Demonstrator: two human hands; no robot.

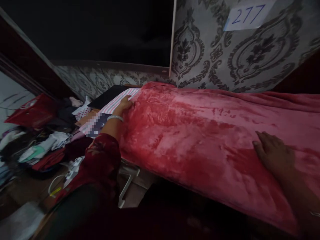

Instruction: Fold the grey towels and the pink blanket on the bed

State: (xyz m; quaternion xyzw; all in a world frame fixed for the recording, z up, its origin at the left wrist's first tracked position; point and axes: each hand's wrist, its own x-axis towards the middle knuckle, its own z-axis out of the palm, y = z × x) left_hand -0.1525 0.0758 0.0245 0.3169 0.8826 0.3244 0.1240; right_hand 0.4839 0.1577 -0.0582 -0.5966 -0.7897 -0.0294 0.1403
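A plush red and pink blanket lies spread over a long surface in front of me, its near edge hanging over the front. At its left end my left hand is closed on the blanket's edge, with a bracelet on the wrist. My right hand rests open and palm down on the right part of the blanket, fingers stretched out. A striped cloth shows beside my left hand, partly under the blanket.
Behind the blanket hangs a large dark screen on a patterned wall with a paper marked 277. Piled clothes and a red bag lie at the left. White metal bars show below the blanket.
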